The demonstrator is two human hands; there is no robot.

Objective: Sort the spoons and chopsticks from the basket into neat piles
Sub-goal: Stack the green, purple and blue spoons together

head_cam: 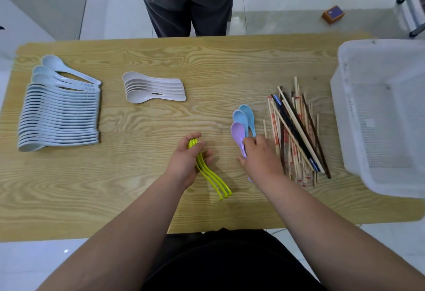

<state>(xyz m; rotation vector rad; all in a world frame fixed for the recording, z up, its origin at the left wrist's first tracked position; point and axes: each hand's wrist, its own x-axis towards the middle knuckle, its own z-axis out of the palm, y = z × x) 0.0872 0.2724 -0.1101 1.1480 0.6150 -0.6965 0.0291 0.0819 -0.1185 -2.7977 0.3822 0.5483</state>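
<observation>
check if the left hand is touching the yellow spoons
Touching. The head view shows the left hand with fingers curled round the yellow spoons, handles sticking out below.

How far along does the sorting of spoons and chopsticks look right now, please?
Done: the row of pale blue plastic spoons and the off-white spoon stack lie neat; the white mesh basket looks empty. In hand: the left hand grips three yellow-green spoons, the right hand holds the purple and blue spoons. Left: the wooden chopsticks pile lies crossed and untidy.
</observation>
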